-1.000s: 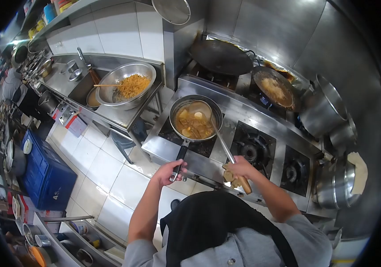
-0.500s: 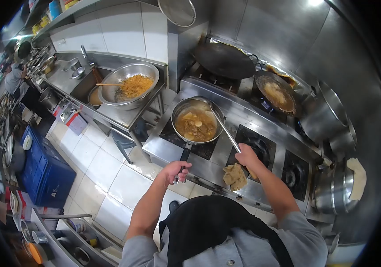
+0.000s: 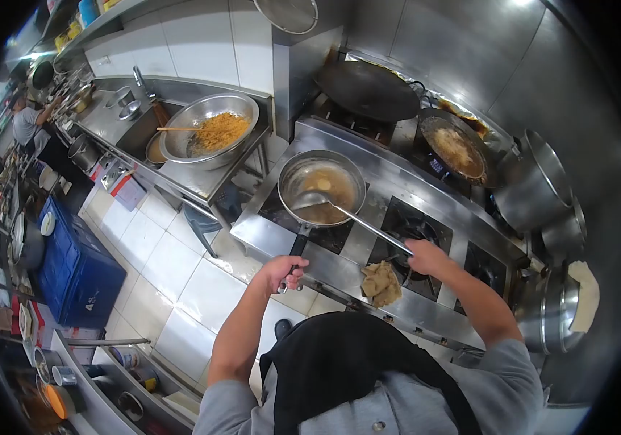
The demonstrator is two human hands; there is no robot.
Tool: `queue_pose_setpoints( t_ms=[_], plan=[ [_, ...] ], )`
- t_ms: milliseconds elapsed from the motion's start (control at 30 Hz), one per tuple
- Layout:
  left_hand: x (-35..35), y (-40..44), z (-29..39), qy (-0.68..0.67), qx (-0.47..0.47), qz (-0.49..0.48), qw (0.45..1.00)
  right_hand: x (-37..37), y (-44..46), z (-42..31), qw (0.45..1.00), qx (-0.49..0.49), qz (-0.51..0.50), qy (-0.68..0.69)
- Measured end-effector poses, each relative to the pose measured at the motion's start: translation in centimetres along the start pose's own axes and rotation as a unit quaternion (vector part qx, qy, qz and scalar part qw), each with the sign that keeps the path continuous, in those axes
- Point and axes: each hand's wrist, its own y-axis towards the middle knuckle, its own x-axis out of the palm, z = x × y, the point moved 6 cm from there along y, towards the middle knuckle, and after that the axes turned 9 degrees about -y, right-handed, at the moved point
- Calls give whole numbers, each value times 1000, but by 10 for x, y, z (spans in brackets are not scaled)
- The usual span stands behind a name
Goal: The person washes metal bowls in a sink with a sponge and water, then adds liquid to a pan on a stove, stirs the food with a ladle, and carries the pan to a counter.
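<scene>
My left hand (image 3: 284, 272) is closed around the black handle of a frying pan (image 3: 359, 174) on the front left burner. Brown, soupy food (image 3: 328, 185) lies in the pan, with pale pieces in it. A metal ladle (image 3: 368, 227) reaches into the pan, its bowl at the pan's left side. My right hand (image 3: 426, 257) grips the ladle near its far end, above the front middle burner. A crumpled tan cloth (image 3: 381, 283) rests on the stove's front edge, just left of my right hand and apart from it.
A large steel bowl (image 3: 244, 107) of orange food stands on the counter at left. Behind the pan are a dark wok (image 3: 368, 90) and another with frothy contents (image 3: 452, 147). Steel pots (image 3: 535, 188) stand at right, a blue bin (image 3: 82, 268) at left. Another person (image 3: 28, 125) stands far left.
The ladle's bowl has swept from the pan's upper right to its left side. My right hand has moved right, off the tan cloth. My left hand stays on the pan handle.
</scene>
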Motion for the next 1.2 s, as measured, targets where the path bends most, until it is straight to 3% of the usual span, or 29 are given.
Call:
queue_pose_setpoints(
  t_ms=[167,233,467,533,600,667,700,767,900,967,1033,1100,1200],
  plan=[
    [7,3,-8,-4,6,25,1000,-15,-22,29,997,74,4,-18],
    [13,5,-12,-1,9,28,1000,-15,-8,35,995,58,75,14],
    [28,14,-28,-24,61,38,997,38,22,11,982,102,120,106],
    [31,21,-36,-34,66,28,997,45,-10,-23,962,123,15,245],
    [35,24,-41,-61,72,13,995,63,-23,-43,949,130,-28,285],
    [40,23,-43,-63,74,13,995,74,-43,-74,798,208,-139,549],
    [40,22,-42,-60,78,14,995,64,-47,-82,799,210,-140,545],
    [36,21,-41,-61,78,6,995,48,-57,-103,715,221,-174,640],
    [23,7,-34,-51,77,-8,996,35,-81,-134,770,213,-175,576],
    [18,-10,-35,-47,77,-8,996,24,-88,-139,862,173,-131,458],
    [12,-28,-36,-40,84,-5,996,21,-93,-135,888,172,-123,408],
    [5,-46,-45,-53,76,1,996,1,-91,-127,976,88,47,193],
    [3,-77,-60,-37,98,31,994,-8,-80,-112,977,127,85,149]
  ],
)
